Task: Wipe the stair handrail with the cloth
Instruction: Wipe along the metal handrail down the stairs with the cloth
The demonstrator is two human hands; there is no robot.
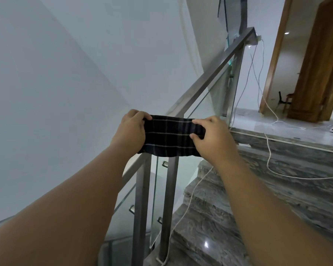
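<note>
A pale, bare wall [56, 83] fills the view from 9 to 12 o'clock. Polished grey marble stairs [219, 217] climb from 5 o'clock to a landing [267, 121] at 3 o'clock, where a white cable [269, 150] trails down. At 2 o'clock stands a wooden door [319, 64], with a dark chair [282, 100] and a ceiling light [286, 33] in the room beyond.

Both bare forearms reach forward, level with each other; left hand [130, 129] and right hand [212, 136] have fingers curled, gripping, knuckles up.
</note>
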